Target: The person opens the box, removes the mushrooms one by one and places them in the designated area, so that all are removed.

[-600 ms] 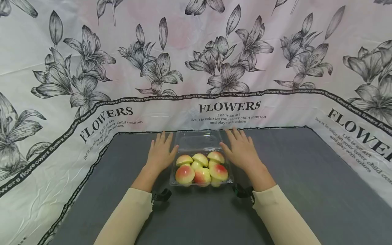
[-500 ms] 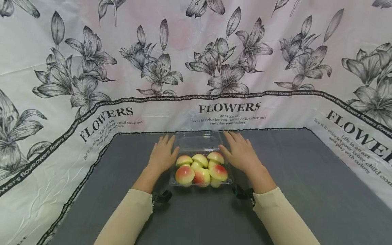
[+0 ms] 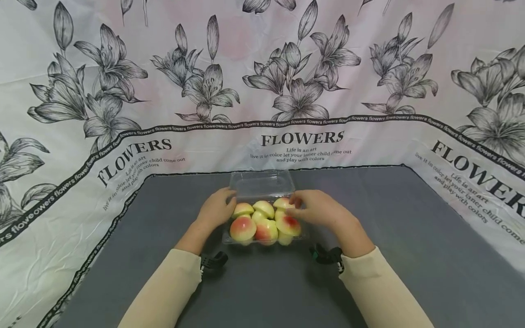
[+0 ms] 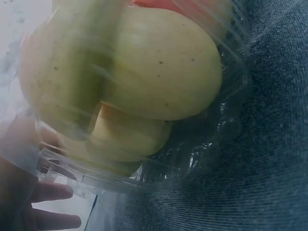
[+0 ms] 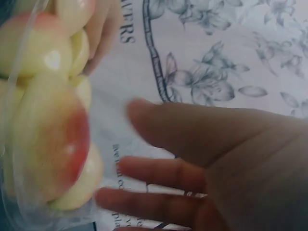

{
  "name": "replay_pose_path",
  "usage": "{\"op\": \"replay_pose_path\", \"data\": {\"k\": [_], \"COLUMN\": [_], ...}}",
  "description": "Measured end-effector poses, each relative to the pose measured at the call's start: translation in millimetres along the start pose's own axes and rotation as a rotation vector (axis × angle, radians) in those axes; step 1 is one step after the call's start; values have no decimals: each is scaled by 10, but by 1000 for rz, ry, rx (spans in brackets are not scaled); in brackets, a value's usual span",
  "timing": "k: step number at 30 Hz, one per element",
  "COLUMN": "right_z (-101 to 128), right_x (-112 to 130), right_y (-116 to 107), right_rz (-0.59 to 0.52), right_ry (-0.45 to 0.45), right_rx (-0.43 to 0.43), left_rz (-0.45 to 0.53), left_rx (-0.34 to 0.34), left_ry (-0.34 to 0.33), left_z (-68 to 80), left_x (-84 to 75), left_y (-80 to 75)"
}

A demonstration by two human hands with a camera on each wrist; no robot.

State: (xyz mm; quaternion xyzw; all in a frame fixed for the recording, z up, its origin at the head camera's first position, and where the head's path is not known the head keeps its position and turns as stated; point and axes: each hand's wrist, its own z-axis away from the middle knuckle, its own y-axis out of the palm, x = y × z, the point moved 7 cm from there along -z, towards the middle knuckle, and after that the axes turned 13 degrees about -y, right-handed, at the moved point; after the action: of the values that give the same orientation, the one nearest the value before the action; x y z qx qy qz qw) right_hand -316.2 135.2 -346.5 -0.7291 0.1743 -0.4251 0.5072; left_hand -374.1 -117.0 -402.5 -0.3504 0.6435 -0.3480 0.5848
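A clear plastic box full of apple-like fruits, yellow-green with red blush, stands on the table with its lid raised at the back. At the box's left rear corner is my left hand, fingers bent; in the left wrist view its fingertips reach past the corner. My right hand hovers over the right rear side, thumb and fingers apart beside a fruit. Nothing lies between its thumb and fingers in the right wrist view.
The dark grey tabletop extends on all sides of the box. A white floral cloth hangs behind and at both sides, close behind the lid. Each wrist carries a black strap-on device.
Both hands have drawn back from beside the lid, their outstretched fingers now bent. The right hand has come in over the box's right rear side. The head view has shifted slightly.
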Motion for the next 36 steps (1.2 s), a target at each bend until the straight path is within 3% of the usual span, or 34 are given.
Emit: {"op": "replay_pose_path", "data": {"k": [6, 12, 22, 36], "right_z": [37, 15, 1, 42], "right_x": [38, 32, 63, 11], "right_y": [176, 254, 179, -71], "right_rz": [-51, -35, -12, -125], "right_ry": [107, 143, 85, 1], "right_rx": [155, 180, 147, 6], "left_rz": [-46, -30, -41, -35], "left_rx": [-17, -9, -11, -11], "left_ry": [-6, -21, -26, -36], "left_z": [-3, -20, -21, -28], "left_x": [22, 21, 25, 36], "left_y": [15, 32, 21, 45]}}
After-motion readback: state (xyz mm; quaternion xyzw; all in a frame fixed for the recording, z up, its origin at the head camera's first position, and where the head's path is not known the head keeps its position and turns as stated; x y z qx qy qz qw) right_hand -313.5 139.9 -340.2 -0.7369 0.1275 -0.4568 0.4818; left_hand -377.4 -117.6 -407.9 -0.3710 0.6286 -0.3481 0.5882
